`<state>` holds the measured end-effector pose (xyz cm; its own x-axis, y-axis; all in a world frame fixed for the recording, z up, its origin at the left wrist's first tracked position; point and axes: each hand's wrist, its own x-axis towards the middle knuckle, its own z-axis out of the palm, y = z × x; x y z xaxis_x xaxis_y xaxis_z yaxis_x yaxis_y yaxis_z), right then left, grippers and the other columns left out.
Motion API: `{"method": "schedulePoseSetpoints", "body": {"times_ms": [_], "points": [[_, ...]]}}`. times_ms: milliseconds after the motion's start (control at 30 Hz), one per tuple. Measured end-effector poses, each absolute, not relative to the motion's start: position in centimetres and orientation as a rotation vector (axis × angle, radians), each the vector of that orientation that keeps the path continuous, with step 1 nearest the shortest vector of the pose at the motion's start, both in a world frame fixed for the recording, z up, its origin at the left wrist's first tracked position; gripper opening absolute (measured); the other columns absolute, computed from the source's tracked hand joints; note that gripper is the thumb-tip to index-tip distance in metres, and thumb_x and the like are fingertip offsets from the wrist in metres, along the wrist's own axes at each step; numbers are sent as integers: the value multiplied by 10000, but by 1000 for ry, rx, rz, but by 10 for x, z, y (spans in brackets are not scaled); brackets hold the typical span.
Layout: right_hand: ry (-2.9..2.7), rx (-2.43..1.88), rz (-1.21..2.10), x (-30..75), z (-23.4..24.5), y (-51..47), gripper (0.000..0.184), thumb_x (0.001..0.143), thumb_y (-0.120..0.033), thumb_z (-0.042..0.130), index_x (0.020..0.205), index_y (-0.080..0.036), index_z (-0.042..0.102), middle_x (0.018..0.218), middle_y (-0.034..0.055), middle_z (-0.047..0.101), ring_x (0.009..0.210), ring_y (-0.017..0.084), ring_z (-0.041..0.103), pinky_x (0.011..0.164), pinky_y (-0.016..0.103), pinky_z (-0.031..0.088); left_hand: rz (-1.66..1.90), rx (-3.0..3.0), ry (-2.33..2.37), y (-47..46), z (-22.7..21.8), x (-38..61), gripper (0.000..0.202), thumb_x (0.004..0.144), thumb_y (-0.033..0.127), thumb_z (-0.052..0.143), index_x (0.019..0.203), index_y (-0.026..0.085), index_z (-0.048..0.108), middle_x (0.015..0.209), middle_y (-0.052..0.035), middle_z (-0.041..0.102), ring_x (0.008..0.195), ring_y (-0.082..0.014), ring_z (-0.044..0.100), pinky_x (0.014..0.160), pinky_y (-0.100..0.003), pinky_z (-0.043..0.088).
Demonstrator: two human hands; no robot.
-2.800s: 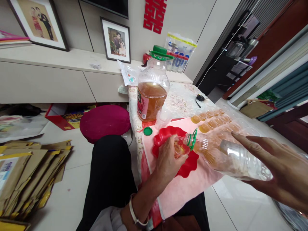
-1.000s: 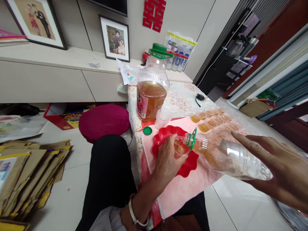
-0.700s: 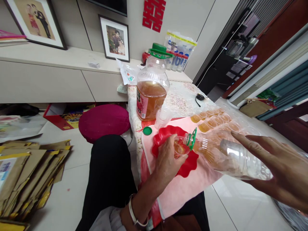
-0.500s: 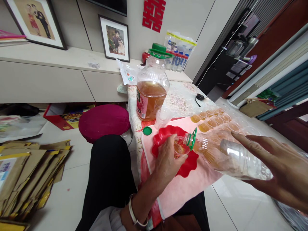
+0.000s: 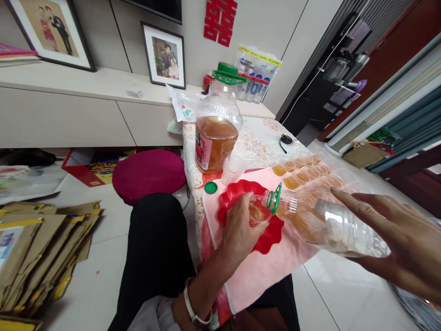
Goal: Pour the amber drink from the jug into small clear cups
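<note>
My left hand (image 5: 241, 223) is closed around a small clear plastic cup (image 5: 257, 210) with amber liquid in it, held over a red scalloped dish (image 5: 270, 239). A clear plastic bottle (image 5: 310, 220) lies tilted on its side, its green-ringed mouth at the cup's rim. Amber liquid sits in the bottle's neck half. My right hand (image 5: 389, 230) grips the bottle near its base, fingers along the top and thumb below. Behind the dish stands a large clear jug (image 5: 217, 138) with a green cap, part full of amber liquid. A green bottle cap (image 5: 211, 187) rests left of the dish.
Rows of filled clear cups (image 5: 303, 172) stand at the table's right side. Stacked clear cups (image 5: 232, 169) sit beside the jug. A pink cloth (image 5: 255, 280) hangs over the near edge. A black tape measure (image 5: 285, 139) lies farther back; a magenta stool (image 5: 149, 174) stands left.
Almost nothing differs. Both hands, the cup and the tilted bottle keep nearly the same positions, with only a very slight shift.
</note>
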<state>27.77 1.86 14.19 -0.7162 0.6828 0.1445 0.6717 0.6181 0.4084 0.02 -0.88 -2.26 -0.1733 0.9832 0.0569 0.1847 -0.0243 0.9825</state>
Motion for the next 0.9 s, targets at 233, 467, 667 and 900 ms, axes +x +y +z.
{"method": "schedulePoseSetpoints", "body": {"times_ms": [233,467,667,900], "points": [[2840,1146,666,275,141,19,818,920,-662,543,1643,-337,342,1408,160,647,1087,384,725,803,589,664,1280,1287,1456,-8,-23,2,691,770,161,832,1389,182,526,1427,-148,675,1393,-327,610,1193,-591,483],[2829,1163,671,275,143,19,831,919,-645,558,1655,-341,320,1416,163,641,1074,380,730,779,567,667,1277,1283,1456,-9,-21,0,702,766,156,835,1395,179,524,1424,-150,676,1391,-323,611,1194,-573,490],[2858,1123,672,271,142,18,837,914,-645,553,1652,-318,330,1384,180,668,1077,397,734,785,598,672,1280,1281,1452,-8,-22,0,679,774,166,831,1384,175,533,1425,-156,675,1383,-330,616,1192,-583,489],[2842,1099,718,271,141,19,835,922,-632,554,1652,-291,333,1368,191,664,1063,389,734,775,580,674,1290,1281,1444,-8,-22,1,687,765,160,835,1382,169,533,1422,-160,677,1386,-326,615,1195,-585,486]]}}
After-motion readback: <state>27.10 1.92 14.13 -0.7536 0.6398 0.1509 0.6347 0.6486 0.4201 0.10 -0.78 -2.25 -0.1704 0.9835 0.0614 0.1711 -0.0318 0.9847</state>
